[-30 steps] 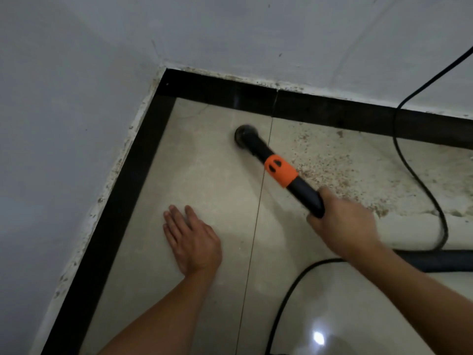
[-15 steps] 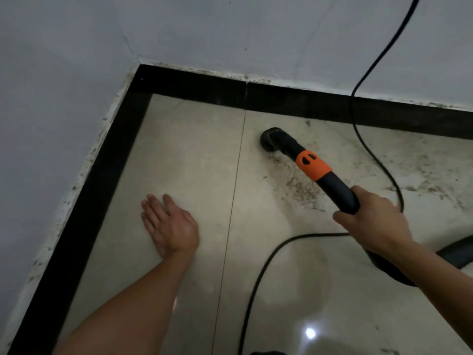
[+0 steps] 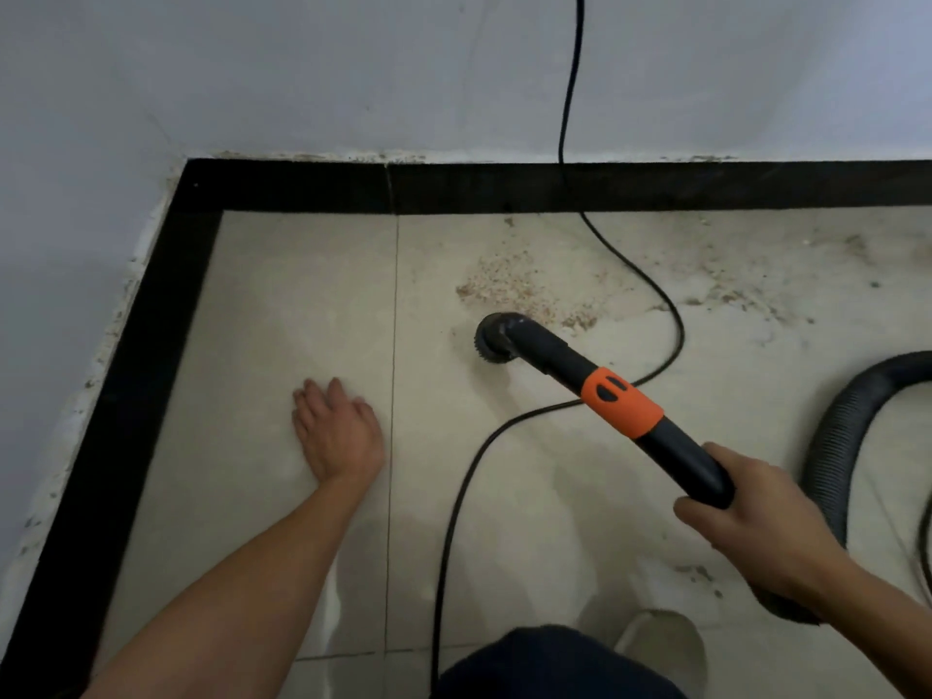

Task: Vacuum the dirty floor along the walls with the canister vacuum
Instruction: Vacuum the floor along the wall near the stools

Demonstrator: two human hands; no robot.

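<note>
My right hand (image 3: 756, 527) grips the black vacuum wand (image 3: 676, 456), which has an orange collar (image 3: 621, 402). Its round brush nozzle (image 3: 497, 336) sits on the beige tile floor (image 3: 282, 305), just below a patch of brown crumbs (image 3: 509, 287). More dirt (image 3: 741, 280) is spread to the right along the far wall. My left hand (image 3: 339, 432) rests flat on the floor to the left of the nozzle, fingers straight. The ribbed black hose (image 3: 837, 436) curves away at the right.
A black power cord (image 3: 570, 93) hangs down the far wall (image 3: 353, 68), loops over the floor and passes under the wand. Black skirting (image 3: 504, 186) runs along the far wall and the left wall. My knee (image 3: 549, 663) and a pale shoe (image 3: 660, 643) show at the bottom.
The nozzle has come back from the skirting toward me and sits lower on the tile. The view has shifted, showing more of the cord and the hose. My left hand stays flat.
</note>
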